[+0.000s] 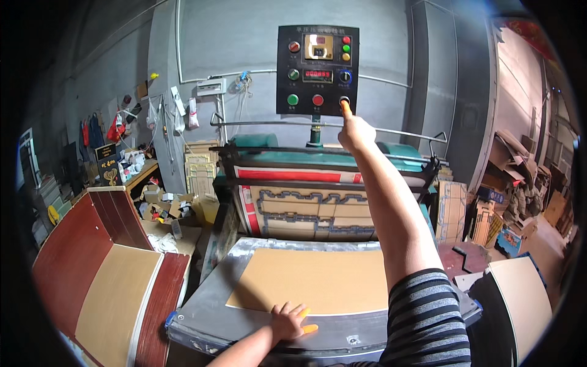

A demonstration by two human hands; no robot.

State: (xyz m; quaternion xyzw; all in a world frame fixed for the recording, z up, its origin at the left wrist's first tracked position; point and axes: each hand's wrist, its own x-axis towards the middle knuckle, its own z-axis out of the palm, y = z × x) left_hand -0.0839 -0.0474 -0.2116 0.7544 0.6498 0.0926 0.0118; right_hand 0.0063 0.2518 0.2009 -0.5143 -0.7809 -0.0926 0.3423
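Note:
My right hand (356, 130) reaches up to a black control panel (317, 68). Its index finger, with an orange cover on the tip, touches the lower right button (344, 100); the other fingers are curled in, holding nothing. Below, my left hand (287, 321) rests open at the near edge of a flat tan cardboard sheet (312, 278). Orange covers show on two of its digits. The sheet lies on the grey bed (211, 312) of a green press. Behind it stands the upright platen, carrying a die board (315, 211) with dark cutting lines.
At left, brown-red panels (67, 263) hold a stack of tan sheets (116, 296). More sheets (523, 293) are stacked at right on a dark support. A metal rail (275, 124) crosses behind the press. A cluttered workbench (142, 174) stands far left; scrap cardboard (513, 159) is piled far right.

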